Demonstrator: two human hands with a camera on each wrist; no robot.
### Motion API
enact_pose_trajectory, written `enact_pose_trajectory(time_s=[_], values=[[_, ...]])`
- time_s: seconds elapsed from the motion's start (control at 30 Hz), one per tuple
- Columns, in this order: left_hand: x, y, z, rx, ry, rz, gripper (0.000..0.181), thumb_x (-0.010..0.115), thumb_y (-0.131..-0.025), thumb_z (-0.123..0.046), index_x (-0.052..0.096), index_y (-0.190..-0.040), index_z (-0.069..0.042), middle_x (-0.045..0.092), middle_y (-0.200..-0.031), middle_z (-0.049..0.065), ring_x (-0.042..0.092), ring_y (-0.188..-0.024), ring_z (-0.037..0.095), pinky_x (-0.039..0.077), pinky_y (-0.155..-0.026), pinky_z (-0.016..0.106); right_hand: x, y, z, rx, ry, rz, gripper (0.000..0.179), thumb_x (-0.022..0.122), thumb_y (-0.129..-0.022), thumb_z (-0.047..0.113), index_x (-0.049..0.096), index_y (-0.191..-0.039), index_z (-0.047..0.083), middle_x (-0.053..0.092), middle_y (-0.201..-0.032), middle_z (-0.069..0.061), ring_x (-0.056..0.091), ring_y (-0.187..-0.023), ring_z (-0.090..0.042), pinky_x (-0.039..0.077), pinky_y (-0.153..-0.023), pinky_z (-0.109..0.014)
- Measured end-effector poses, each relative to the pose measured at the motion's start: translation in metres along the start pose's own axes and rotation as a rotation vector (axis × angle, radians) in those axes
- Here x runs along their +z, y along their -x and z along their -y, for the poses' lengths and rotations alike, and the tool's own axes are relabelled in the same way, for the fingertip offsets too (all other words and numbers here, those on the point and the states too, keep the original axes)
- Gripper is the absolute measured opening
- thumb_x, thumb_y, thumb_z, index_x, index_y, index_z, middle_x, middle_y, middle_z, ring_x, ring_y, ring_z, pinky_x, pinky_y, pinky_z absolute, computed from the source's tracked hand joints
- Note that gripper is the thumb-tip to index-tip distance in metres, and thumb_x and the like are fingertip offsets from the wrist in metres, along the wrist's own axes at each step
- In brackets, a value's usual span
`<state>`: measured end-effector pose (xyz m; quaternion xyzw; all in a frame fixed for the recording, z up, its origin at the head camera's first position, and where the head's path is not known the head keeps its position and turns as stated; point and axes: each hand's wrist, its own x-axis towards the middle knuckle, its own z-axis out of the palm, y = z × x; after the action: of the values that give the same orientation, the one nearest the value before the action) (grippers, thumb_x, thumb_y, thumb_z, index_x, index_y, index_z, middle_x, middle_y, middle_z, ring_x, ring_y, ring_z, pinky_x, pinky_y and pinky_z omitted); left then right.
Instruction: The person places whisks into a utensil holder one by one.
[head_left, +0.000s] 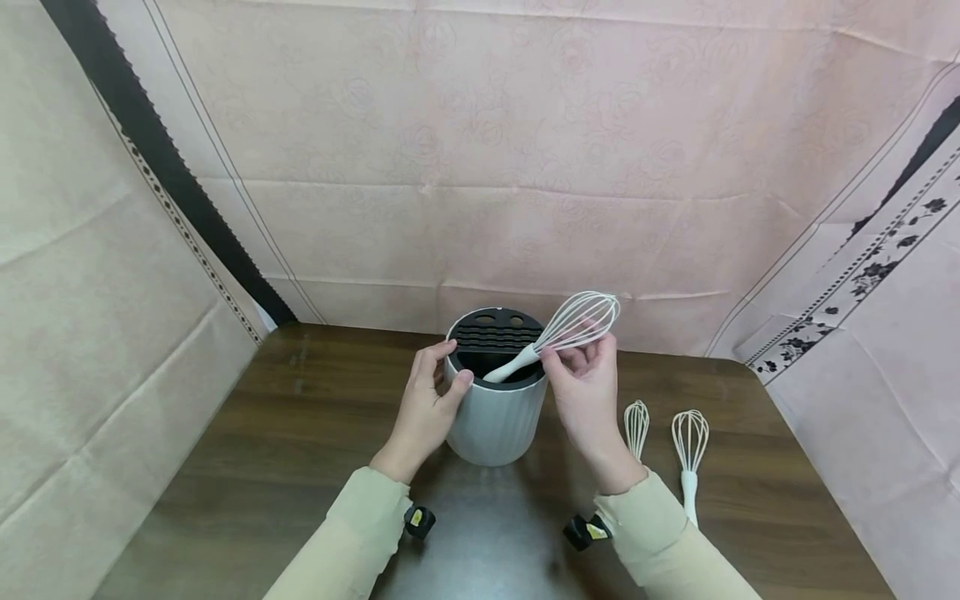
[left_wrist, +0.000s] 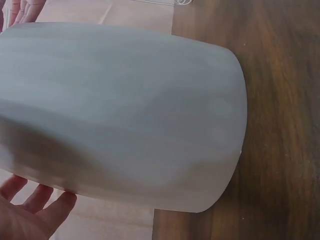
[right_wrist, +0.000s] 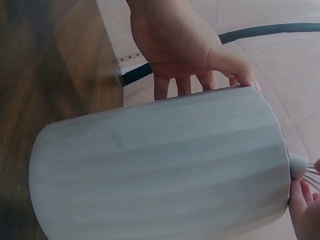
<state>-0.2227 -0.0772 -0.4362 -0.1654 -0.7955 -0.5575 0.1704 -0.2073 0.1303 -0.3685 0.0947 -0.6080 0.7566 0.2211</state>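
A light grey ribbed utensil holder (head_left: 495, 427) with a black slotted top stands upright on the table. My left hand (head_left: 422, 414) grips its left side, thumb at the front near the rim; the right wrist view shows the fingers of that hand (right_wrist: 185, 45) reaching behind the wall. My right hand (head_left: 588, 400) pinches a white whisk (head_left: 581, 321) near where its wires meet the handle. This whisk leans with its handle end inside the holder's open front compartment and its wire head up to the right. How deep the handle reaches is hidden.
Two more white whisks lie on the table to the right: one (head_left: 636, 423) partly hidden by my right forearm, another (head_left: 690, 450) farther right. The brown wooden table (head_left: 315, 467) ends at a cloth-covered wall (head_left: 487, 167) behind the holder, with cloth panels on both sides.
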Motion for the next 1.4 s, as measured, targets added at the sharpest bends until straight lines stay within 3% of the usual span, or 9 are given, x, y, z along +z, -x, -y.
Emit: enact_pose_trajectory(time_s=[0.13, 0.3, 0.77, 1.0, 1.23, 1.4], values=[[0.001, 0.000, 0.001, 0.020, 0.021, -0.005, 0.048, 0.056, -0.097, -0.039, 0.042, -0.139, -0.022, 0.039, -0.138, 0.004, 0.045, -0.126, 0.021, 0.041, -0.101, 0.052, -0.001, -0.002, 0.000, -0.011, 0.015, 0.028, 0.066, 0.062, -0.085, -0.013, 0.024, -0.138, -0.001, 0.049, -0.122, -0.023, 0.058, -0.098, -0.025, 0.053, -0.084, -0.026], [0.001, 0.001, 0.000, 0.006, 0.011, -0.002, 0.049, 0.055, -0.097, -0.041, 0.041, -0.140, -0.023, 0.038, -0.139, 0.003, 0.045, -0.127, 0.021, 0.041, -0.102, 0.049, -0.001, -0.002, 0.001, -0.003, 0.020, 0.036, 0.068, 0.063, -0.085, -0.014, 0.023, -0.139, -0.002, 0.048, -0.122, -0.024, 0.058, -0.098, -0.029, 0.053, -0.084, -0.027], [0.001, 0.001, 0.002, 0.019, 0.003, -0.003, 0.048, 0.055, -0.097, -0.040, 0.040, -0.140, -0.025, 0.038, -0.139, 0.002, 0.045, -0.126, 0.021, 0.042, -0.101, 0.051, -0.001, 0.001, 0.002, -0.046, 0.057, 0.081, 0.075, 0.068, -0.084, -0.007, 0.025, -0.141, 0.013, 0.048, -0.127, -0.027, 0.057, -0.106, -0.036, 0.053, -0.086, -0.031], [0.002, 0.000, 0.002, 0.021, -0.006, -0.009, 0.048, 0.054, -0.097, -0.041, 0.040, -0.140, -0.024, 0.038, -0.139, 0.002, 0.045, -0.126, 0.021, 0.042, -0.101, 0.051, 0.000, 0.003, 0.003, -0.035, 0.087, 0.090, 0.080, 0.069, -0.083, -0.007, 0.022, -0.145, 0.011, 0.048, -0.124, -0.024, 0.058, -0.099, -0.032, 0.053, -0.085, -0.029], [0.002, 0.001, 0.001, 0.014, -0.014, -0.006, 0.049, 0.054, -0.097, -0.043, 0.040, -0.141, -0.025, 0.038, -0.139, 0.002, 0.044, -0.127, 0.021, 0.041, -0.101, 0.052, 0.007, 0.009, 0.020, -0.008, 0.112, 0.101, 0.081, 0.066, -0.083, -0.012, 0.019, -0.145, 0.008, 0.049, -0.122, -0.015, 0.055, -0.101, -0.042, 0.053, -0.087, -0.031], [0.002, 0.003, 0.000, 0.006, -0.016, -0.002, 0.050, 0.054, -0.097, -0.044, 0.039, -0.141, -0.026, 0.038, -0.139, 0.001, 0.044, -0.126, 0.021, 0.041, -0.101, 0.052, 0.011, 0.012, 0.030, 0.018, 0.161, 0.105, 0.080, 0.066, -0.083, -0.009, 0.019, -0.146, 0.008, 0.048, -0.123, -0.012, 0.056, -0.100, -0.037, 0.052, -0.087, -0.032]])
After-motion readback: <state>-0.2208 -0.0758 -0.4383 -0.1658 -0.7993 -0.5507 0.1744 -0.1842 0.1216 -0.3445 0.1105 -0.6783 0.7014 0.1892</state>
